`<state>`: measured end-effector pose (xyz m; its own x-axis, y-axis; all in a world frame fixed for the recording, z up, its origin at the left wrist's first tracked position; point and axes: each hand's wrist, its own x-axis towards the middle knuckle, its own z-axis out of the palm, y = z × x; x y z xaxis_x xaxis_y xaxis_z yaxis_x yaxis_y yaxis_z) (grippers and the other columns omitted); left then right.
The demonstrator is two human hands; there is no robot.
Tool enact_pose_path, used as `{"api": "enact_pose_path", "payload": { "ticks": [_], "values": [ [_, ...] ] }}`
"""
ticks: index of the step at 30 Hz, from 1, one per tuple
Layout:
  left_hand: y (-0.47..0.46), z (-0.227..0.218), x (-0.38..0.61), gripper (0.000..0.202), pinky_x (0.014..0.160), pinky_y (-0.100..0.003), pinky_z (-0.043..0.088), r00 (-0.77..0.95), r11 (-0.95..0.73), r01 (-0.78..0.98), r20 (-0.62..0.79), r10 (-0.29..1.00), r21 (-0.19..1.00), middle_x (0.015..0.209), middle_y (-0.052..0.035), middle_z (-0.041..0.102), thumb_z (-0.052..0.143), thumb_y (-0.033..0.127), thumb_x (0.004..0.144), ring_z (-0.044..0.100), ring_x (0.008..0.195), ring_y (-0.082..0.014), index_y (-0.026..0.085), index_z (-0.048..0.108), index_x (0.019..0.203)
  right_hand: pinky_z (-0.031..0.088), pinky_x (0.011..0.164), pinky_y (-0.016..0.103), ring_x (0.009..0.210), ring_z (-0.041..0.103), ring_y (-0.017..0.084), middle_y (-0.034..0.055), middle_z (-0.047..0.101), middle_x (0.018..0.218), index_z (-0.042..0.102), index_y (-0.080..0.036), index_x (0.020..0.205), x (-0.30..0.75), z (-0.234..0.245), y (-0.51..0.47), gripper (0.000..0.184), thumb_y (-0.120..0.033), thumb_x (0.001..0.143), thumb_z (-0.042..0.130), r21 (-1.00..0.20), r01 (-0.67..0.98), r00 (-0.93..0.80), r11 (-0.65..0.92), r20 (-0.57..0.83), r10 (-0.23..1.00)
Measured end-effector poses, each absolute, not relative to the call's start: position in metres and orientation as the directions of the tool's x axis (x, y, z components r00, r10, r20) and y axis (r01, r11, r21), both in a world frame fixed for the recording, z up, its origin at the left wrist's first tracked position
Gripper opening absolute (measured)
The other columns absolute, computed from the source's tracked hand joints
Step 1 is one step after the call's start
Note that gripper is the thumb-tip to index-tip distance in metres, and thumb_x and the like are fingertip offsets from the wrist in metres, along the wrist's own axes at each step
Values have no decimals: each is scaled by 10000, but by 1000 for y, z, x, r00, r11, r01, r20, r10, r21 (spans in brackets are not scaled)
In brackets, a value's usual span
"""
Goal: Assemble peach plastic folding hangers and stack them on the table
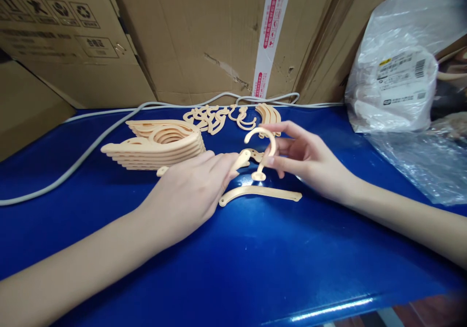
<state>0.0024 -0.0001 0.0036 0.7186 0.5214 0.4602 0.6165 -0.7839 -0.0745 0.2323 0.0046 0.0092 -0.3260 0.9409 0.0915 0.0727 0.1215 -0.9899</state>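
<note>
Between the thumb and fingers of my right hand [308,159] is a cream plastic hanger hook [270,144], its curl up and its flat foot low. Just left of it, my left hand [193,186] is closed on a cream hanger arm [241,161]; most of that piece is hidden under the hand, and one end pokes out toward the hook. Hook and arm end are close but apart. Behind them, a holed piece [256,155] is partly covered by the fingers. A loose curved hanger arm [260,190] lies on the blue table in front of both hands.
A stack of cream hanger pieces [156,147] stands at left. Loose hooks [207,118] and a few curved arms [269,114] lie at the back. A white cable [83,156] crosses the left side. Cardboard boxes [204,35] wall the rear; plastic-wrapped packages [394,88] sit at right.
</note>
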Motion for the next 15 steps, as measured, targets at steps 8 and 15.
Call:
{"api": "enact_pose_path", "payload": {
  "ticks": [8,15],
  "values": [
    [-4,2,3,370,772,-349,488,710,-762,591,279,647,265,1043,-80,652,270,270,1054,614,921,-219,140,538,1273,432,515,212,645,564,95,-31,657,770,540,-200,1208,240,5,14,567,-227,718,826,-995,-97,-204,-4,16,979],
    [-6,-7,3,392,947,-359,462,702,-771,536,326,633,343,1278,-92,616,266,256,1063,564,1143,-208,157,434,1403,423,514,214,585,531,74,-37,663,770,538,-202,1239,237,2,14,615,-229,701,834,-978,-150,-233,-144,-106,967]
  ]
}}
